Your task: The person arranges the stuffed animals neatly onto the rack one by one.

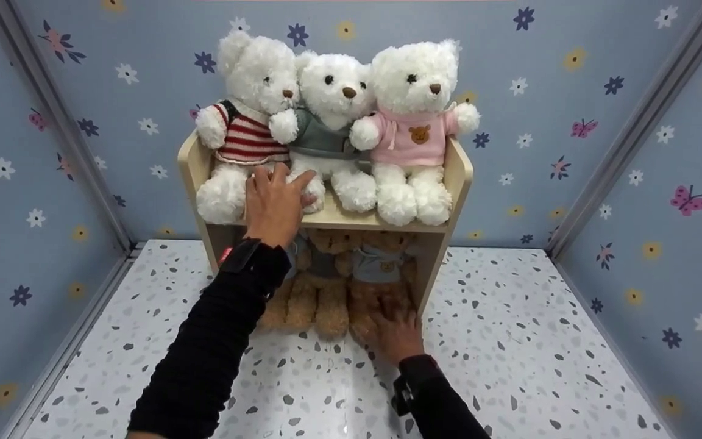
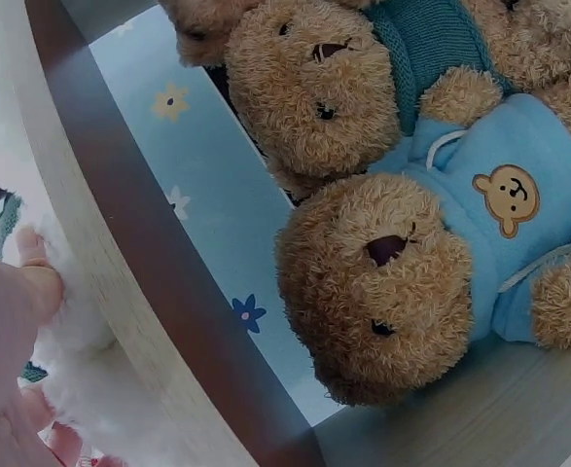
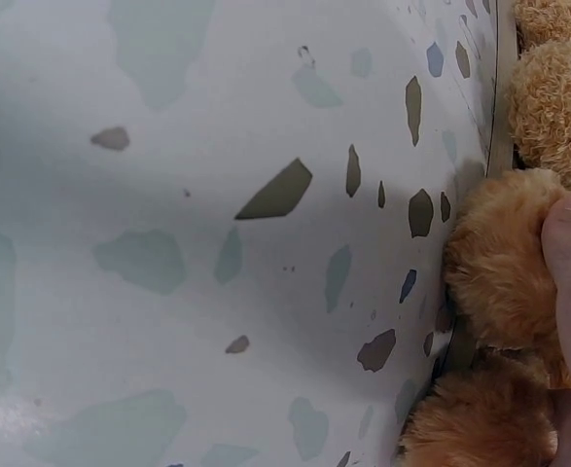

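Observation:
My left hand (image 1: pixel 276 204) grips the lap and leg of a white teddy bear (image 1: pixel 250 137) in a red-and-white striped sweater, fingers spread over the fur. White fur shows between its thumb and fingertips in the left wrist view. Below, my right hand (image 1: pixel 397 335) holds a foot of a brown teddy bear (image 1: pixel 378 265) in a light-blue hoodie, on the lower level of a small wooden shelf (image 1: pixel 460 167). In the right wrist view the thumb presses on the brown foot (image 3: pixel 504 258); the other fingers are mostly hidden.
Two more white bears, one in a green top (image 1: pixel 320 134) and one in a pink hoodie (image 1: pixel 415 137), sit on the upper level. Other brown bears (image 1: pixel 320 296) sit below. Flowered panels (image 1: pixel 570 122) enclose the back and sides. The floor (image 1: pixel 509 341) is speckled white.

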{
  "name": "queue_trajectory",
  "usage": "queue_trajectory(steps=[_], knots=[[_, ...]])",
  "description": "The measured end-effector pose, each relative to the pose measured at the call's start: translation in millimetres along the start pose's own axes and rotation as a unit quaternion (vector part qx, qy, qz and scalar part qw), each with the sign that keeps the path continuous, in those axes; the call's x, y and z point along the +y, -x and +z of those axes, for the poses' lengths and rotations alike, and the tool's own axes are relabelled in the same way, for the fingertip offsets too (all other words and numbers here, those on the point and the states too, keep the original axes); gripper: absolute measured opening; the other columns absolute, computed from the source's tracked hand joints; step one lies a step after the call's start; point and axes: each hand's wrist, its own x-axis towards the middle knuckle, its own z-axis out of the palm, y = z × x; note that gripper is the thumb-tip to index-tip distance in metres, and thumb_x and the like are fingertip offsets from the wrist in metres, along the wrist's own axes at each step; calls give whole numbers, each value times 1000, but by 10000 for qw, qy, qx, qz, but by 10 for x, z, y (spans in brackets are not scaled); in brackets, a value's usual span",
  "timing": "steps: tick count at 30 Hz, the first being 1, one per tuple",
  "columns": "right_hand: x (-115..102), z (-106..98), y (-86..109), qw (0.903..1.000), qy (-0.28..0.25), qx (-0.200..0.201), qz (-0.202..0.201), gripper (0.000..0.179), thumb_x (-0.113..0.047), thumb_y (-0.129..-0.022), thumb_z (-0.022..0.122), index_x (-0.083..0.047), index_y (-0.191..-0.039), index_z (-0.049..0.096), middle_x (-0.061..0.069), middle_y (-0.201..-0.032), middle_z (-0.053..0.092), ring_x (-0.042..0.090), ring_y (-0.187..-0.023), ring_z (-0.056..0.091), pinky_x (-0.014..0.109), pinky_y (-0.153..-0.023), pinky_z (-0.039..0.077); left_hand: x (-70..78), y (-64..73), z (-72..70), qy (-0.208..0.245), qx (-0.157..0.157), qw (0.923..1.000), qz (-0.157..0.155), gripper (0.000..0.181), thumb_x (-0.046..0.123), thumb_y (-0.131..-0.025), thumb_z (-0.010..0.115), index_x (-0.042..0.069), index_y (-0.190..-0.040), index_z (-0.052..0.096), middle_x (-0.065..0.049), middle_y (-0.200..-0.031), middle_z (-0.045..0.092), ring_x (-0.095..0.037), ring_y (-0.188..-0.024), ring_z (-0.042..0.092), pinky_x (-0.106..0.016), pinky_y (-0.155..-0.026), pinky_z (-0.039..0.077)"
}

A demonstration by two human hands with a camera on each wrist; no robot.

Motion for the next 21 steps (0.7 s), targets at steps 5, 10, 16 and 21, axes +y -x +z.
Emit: queue_trajectory(steps=[5, 10, 16, 21], knots=[[11, 12, 11, 10000, 13, 37, 7, 55, -43, -93, 69, -22, -142, 59, 18, -148, 51, 62, -120, 48, 71, -98, 39, 2, 54, -74, 572, -508, 9970, 83, 49, 35, -101, 60, 20, -147, 54, -24, -137, 50, -48, -118, 40, -56, -97, 37], [29, 83, 21, 9972, 304, 640, -218, 54, -43, -88, 75, -22, -137, 63, 16, -141, 57, 59, -109, 55, 67, -91, 45, 159, 169, -164, 1040, -774, 9915, -95, 56, 42, -102, 57, 16, -151, 48, -25, -149, 38, -46, -127, 31, -59, -110, 22], [37, 120, 10, 9976, 244, 618, -187, 58, -48, -89, 72, -20, -140, 62, 17, -144, 55, 62, -111, 54, 69, -92, 44, 623, 222, -67, 899, 293, 9946, 432, 62, 44, -96, 67, 10, -145, 51, -23, -145, 41, -39, -120, 40, -54, -110, 28], [23, 85, -10, 9989, 285, 341, -116, 59, -48, -91, 70, -21, -142, 59, 18, -146, 53, 60, -118, 51, 70, -96, 41, 939, 222, 41, 891, 123, 9865, 1367, 57, 43, -98, 65, 20, -148, 51, -23, -153, 39, -37, -129, 43, -51, -108, 35]])
